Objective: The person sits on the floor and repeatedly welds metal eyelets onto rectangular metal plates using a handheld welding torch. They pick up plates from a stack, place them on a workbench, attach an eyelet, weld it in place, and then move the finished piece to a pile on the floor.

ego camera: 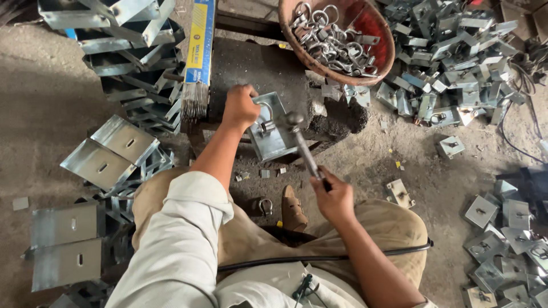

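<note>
Ringed bracket [273,132] held under hammer [302,145]; fitted pile [456,63] large.
Left hand [240,106] was clamped on bracket, right hand [333,197] fisted round hammer; unfitted blanks [108,151] remained.

Person, as seen from the head view: a pale off-white shirt [182,251] is worn, its left sleeve rolled above the elbow. Khaki-tan trousers [377,228] are worn. One brown shoe [292,208] is shown. Both forearms are left bare.
</note>
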